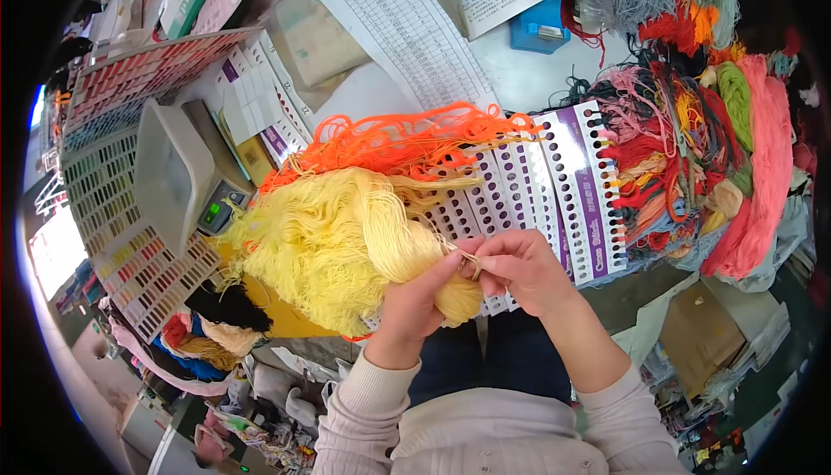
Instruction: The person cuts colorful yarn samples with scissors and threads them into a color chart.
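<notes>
A large bundle of pale yellow embroidery thread (316,245) spreads across the table's front edge. My left hand (420,297) is closed around the right end of this bundle, thumb on top. Beside it, my right hand (525,270) pinches a few thin strands drawn from that end, its fingertips almost touching the left thumb. Bright orange thread (394,142) lies loosely behind the yellow. Under and beyond my hands are white and purple cross-stitch cards (571,180) with rows of punched holes, overlapping one another.
Mixed tangled threads (662,159) and a long pink skein (751,172) are heaped at the right. To the left stand a digital scale (223,206) with a grey tray (173,176) and a thread colour chart (121,215). Printed sheets (407,29) and a blue box (538,29) lie behind.
</notes>
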The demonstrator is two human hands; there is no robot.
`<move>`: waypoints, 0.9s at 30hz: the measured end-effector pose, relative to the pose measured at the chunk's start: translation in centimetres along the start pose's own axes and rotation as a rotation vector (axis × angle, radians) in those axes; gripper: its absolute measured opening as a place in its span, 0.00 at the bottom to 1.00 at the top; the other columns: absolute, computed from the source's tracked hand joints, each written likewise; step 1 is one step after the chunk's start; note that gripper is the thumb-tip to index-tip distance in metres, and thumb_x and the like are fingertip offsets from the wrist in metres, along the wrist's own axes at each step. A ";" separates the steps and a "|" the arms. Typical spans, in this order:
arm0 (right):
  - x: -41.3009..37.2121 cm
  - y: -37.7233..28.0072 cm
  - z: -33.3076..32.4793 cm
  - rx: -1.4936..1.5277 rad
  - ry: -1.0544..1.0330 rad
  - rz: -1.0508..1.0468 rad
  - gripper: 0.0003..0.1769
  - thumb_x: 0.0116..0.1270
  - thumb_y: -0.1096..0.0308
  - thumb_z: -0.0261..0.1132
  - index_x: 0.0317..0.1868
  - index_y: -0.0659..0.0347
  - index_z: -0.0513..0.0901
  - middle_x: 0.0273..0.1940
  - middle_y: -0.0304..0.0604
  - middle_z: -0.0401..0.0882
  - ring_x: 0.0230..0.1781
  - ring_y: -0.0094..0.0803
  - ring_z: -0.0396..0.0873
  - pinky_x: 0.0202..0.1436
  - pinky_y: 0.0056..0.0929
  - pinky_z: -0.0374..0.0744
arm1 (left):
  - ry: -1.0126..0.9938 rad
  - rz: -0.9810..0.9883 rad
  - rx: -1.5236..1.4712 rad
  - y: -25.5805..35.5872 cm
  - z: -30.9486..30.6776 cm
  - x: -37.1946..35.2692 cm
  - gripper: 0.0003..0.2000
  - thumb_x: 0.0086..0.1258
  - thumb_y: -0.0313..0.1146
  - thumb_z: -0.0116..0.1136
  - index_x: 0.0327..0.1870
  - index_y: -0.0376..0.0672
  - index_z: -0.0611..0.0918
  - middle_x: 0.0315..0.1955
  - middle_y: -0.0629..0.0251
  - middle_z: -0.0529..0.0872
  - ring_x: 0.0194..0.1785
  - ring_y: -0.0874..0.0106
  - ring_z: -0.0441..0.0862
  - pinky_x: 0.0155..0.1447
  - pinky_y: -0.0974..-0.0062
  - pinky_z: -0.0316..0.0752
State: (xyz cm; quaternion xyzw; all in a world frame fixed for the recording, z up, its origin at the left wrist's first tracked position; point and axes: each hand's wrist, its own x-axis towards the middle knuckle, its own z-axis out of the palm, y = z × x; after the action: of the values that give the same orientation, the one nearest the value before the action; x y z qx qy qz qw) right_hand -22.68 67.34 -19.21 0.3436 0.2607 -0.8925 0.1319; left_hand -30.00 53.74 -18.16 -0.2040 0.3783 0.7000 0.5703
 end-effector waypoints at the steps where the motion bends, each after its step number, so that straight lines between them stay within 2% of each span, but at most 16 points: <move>1: -0.1 -0.1 0.0 0.019 -0.005 0.008 0.05 0.56 0.74 0.55 0.30 0.67 0.77 0.32 0.41 0.76 0.16 0.16 0.67 0.18 0.13 0.64 | -0.021 -0.006 -0.037 -0.2 -0.2 0.1 0.18 0.65 0.34 0.41 0.51 0.29 0.67 0.43 0.57 0.74 0.44 0.69 0.74 0.46 0.72 0.70; 5: 0.1 0.3 -0.7 0.037 -0.027 0.035 0.06 0.56 0.74 0.55 0.32 0.66 0.76 0.36 0.42 0.76 0.16 0.15 0.66 0.17 0.13 0.64 | -0.045 -0.043 -0.142 -0.3 -0.1 0.3 0.21 0.66 0.40 0.39 0.52 0.31 0.66 0.47 0.57 0.71 0.49 0.68 0.70 0.51 0.68 0.67; 8: -0.2 -0.2 -0.3 -0.001 0.009 0.041 0.07 0.57 0.74 0.55 0.36 0.65 0.76 0.32 0.39 0.76 0.17 0.13 0.65 0.18 0.12 0.63 | 0.001 -0.030 -0.159 -0.6 -0.5 0.2 0.23 0.66 0.43 0.37 0.53 0.32 0.65 0.51 0.56 0.67 0.55 0.68 0.65 0.55 0.66 0.64; 10: -0.3 -0.2 -0.9 0.104 0.008 0.093 0.08 0.57 0.73 0.56 0.36 0.65 0.77 0.31 0.38 0.76 0.20 0.13 0.66 0.20 0.11 0.64 | -0.055 0.026 -0.160 -0.4 -0.1 0.2 0.22 0.66 0.43 0.37 0.53 0.33 0.66 0.53 0.57 0.65 0.56 0.68 0.63 0.56 0.65 0.63; 12: -0.2 -0.1 -0.7 0.076 0.038 0.104 0.08 0.56 0.73 0.56 0.36 0.65 0.78 0.30 0.37 0.76 0.22 0.13 0.68 0.23 0.12 0.66 | -0.061 0.046 -0.117 -0.4 0.1 0.2 0.24 0.66 0.45 0.36 0.54 0.32 0.64 0.54 0.55 0.64 0.56 0.67 0.63 0.57 0.65 0.62; 14: 0.1 0.0 0.4 -0.083 0.101 0.071 0.09 0.56 0.73 0.57 0.37 0.66 0.78 0.30 0.36 0.77 0.26 0.14 0.70 0.27 0.12 0.69 | -0.018 0.024 -0.031 -0.6 0.1 0.1 0.29 0.65 0.50 0.33 0.55 0.30 0.62 0.55 0.53 0.63 0.56 0.65 0.65 0.58 0.66 0.60; 17: 0.5 0.6 0.3 -0.239 -0.007 -0.017 0.10 0.55 0.76 0.55 0.37 0.67 0.78 0.35 0.35 0.76 0.26 0.13 0.69 0.28 0.13 0.71 | -0.035 0.021 0.074 -0.4 0.3 0.1 0.30 0.64 0.51 0.33 0.55 0.30 0.62 0.55 0.53 0.63 0.56 0.63 0.65 0.58 0.62 0.59; 20: 0.4 -0.3 1.0 -0.208 0.027 -0.017 0.10 0.54 0.77 0.56 0.38 0.68 0.78 0.36 0.36 0.76 0.27 0.15 0.71 0.29 0.13 0.72 | -0.092 -0.048 -0.101 -0.4 -0.4 0.0 0.29 0.64 0.51 0.33 0.54 0.30 0.62 0.55 0.52 0.63 0.55 0.62 0.65 0.58 0.62 0.59; 23: 0.2 -1.1 1.0 -0.148 0.033 0.065 0.11 0.54 0.77 0.56 0.38 0.68 0.78 0.36 0.35 0.76 0.27 0.17 0.72 0.29 0.14 0.72 | -0.091 -0.037 -0.182 -0.4 -0.3 0.0 0.29 0.65 0.50 0.32 0.53 0.30 0.64 0.56 0.53 0.62 0.56 0.62 0.65 0.58 0.64 0.59; 27: 0.3 -0.2 0.6 -0.267 0.016 0.052 0.10 0.52 0.77 0.57 0.36 0.68 0.79 0.33 0.36 0.76 0.26 0.17 0.71 0.30 0.15 0.72 | -0.095 -0.008 -0.123 -0.2 -0.1 -0.2 0.28 0.65 0.49 0.32 0.52 0.30 0.65 0.57 0.53 0.60 0.57 0.61 0.63 0.58 0.63 0.59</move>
State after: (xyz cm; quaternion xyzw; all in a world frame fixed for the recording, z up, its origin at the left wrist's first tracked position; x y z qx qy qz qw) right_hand -23.32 67.19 -19.01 0.3367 0.3692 -0.8434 0.1977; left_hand -29.79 53.53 -18.08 -0.2066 0.3060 0.7288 0.5767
